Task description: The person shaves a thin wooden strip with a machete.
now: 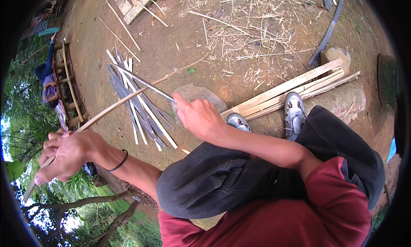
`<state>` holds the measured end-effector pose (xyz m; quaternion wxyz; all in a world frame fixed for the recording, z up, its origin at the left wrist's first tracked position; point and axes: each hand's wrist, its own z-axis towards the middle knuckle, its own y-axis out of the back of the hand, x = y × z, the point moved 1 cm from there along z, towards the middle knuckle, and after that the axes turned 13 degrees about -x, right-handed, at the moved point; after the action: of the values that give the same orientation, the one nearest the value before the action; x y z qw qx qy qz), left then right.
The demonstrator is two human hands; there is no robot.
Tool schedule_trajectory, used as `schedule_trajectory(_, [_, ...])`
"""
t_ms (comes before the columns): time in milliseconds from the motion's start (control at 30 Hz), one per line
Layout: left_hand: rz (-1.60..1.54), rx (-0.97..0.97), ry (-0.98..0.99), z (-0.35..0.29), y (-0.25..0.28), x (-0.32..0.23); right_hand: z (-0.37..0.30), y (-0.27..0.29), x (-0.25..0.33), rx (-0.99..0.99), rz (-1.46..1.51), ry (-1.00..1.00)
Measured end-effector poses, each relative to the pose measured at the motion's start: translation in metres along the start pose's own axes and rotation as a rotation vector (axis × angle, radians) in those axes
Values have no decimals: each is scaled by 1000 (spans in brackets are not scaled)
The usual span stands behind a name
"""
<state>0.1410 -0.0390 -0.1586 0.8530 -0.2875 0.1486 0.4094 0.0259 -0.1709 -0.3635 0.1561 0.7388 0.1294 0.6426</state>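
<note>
My left hand (68, 152), with a dark band at its wrist, is closed around a long, thin wooden strip (109, 110). The strip slants up to the right, and its near end sticks out below my fingers. My right hand (199, 117) grips a knife whose handle is hidden in my fist. The long, narrow knife blade (145, 83) points up to the left and crosses the strip; whether it touches the wood I cannot tell. Beneath the blade, a loose bundle of pale and dark strips (143, 107) lies on the dirt.
Split wooden lengths (295, 86) rest along a log (334, 103) by my shoes. A flat stone (199, 97) is behind my right hand. Shavings (261, 37) litter the ground ahead. A dark curved strip (329, 32) lies at far right. Another person (49, 82) is near a bamboo railing (68, 80).
</note>
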Motion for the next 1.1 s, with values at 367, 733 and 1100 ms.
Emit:
schedule_trajectory(367, [-34,-7,-13,2,-5,6,8,-5,-26,24,41,-65])
schedule_trajectory(733, [20,127,18,7,-6,1,15,-28,-110,-22,-83,-160])
schedule_trajectory(1100, [-139,372,43,-5,-8,-10,27,-43,-121,-50,-103,-148])
